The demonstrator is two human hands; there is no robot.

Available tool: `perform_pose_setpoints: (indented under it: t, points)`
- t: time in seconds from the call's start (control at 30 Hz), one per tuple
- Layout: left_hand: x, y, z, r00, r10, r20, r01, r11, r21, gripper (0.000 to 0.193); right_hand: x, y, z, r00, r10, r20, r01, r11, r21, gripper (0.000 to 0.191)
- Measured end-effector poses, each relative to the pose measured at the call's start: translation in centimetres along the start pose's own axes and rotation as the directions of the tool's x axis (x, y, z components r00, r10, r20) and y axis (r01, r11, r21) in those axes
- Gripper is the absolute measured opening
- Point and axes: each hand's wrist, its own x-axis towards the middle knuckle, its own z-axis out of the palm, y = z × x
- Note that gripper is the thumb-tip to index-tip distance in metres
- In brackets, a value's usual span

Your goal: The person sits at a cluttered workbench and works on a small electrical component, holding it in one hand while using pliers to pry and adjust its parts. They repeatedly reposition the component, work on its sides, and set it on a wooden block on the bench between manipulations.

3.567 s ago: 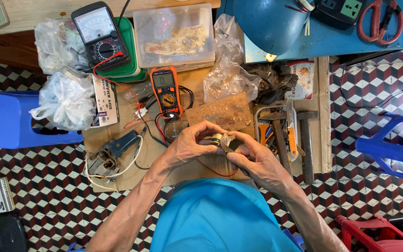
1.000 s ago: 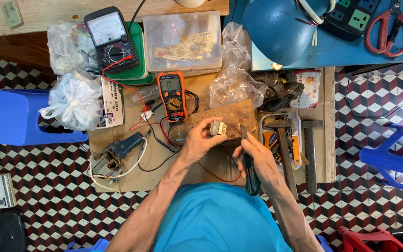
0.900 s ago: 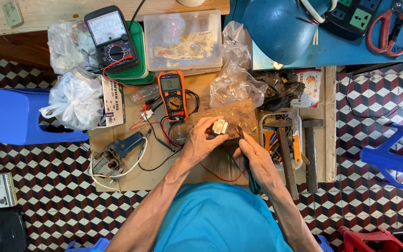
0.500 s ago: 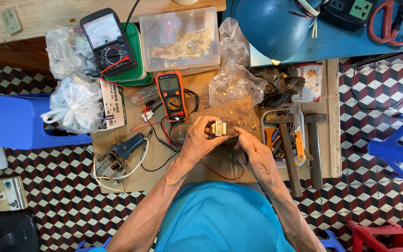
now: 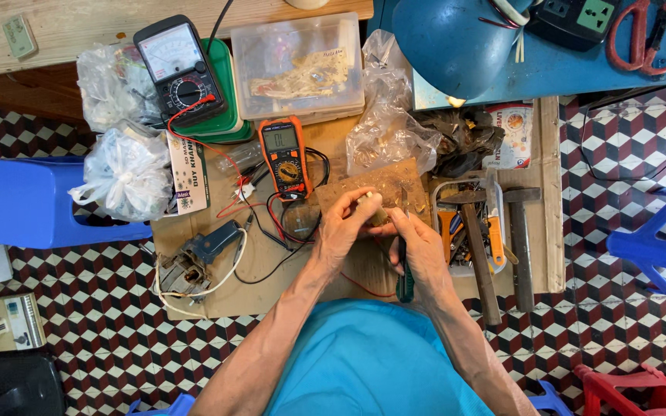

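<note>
My left hand (image 5: 346, 229) grips a small pale, blocky part (image 5: 369, 202) over a scuffed wooden block (image 5: 375, 181) on the low brown work board (image 5: 271, 266). My right hand (image 5: 419, 248) is closed around a tool with dark green handles (image 5: 405, 279), its tip pointing up at the part. The tool's jaws are hidden between my fingers. A thin red wire (image 5: 364, 287) runs under my wrists.
An orange digital multimeter (image 5: 283, 154) with red and black leads lies left of my hands, an analogue meter (image 5: 179, 69) behind it. Two hammers (image 5: 495, 246) and a tray of tools lie to the right. Plastic bags, a clear box, a blue lamp (image 5: 456, 42), scissors (image 5: 645, 35) and blue stools surround the board.
My right hand has picked up the green-handled tool and brought its tip to the part. My left hand keeps hold of the part and has turned it slightly.
</note>
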Motion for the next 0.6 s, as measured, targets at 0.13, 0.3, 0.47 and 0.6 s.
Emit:
perform_pose_setpoints:
  t: [0.13,0.3,0.47,0.6]
  points:
    - [0.7,-0.5,-0.3,0.993,-0.115,0.007,0.112,0.946,-0.303,0.043,-0.2,-0.3,0.6,1.0,-0.014,-0.001,0.014,1.0,-0.022,0.048]
    - [1.0,-1.4,0.4,0.994,-0.091,-0.064,0.062,0.932,-0.358,0.035,-0.9,-1.0,1.4,0.993,-0.072,-0.088,0.069,0.997,-0.041,0.04]
    - [0.5,-2.9,1.2,0.978,0.118,-0.171,-0.122,0.992,-0.015,0.035,0.1,-1.2,1.8,0.987,-0.094,-0.133,0.092,0.995,-0.025,0.036]
    - [0.3,-3.2,-0.2,0.971,0.224,-0.078,-0.219,0.973,0.073,0.037,1.1,-0.8,1.0,0.998,-0.055,-0.042,0.055,0.998,-0.003,0.033]
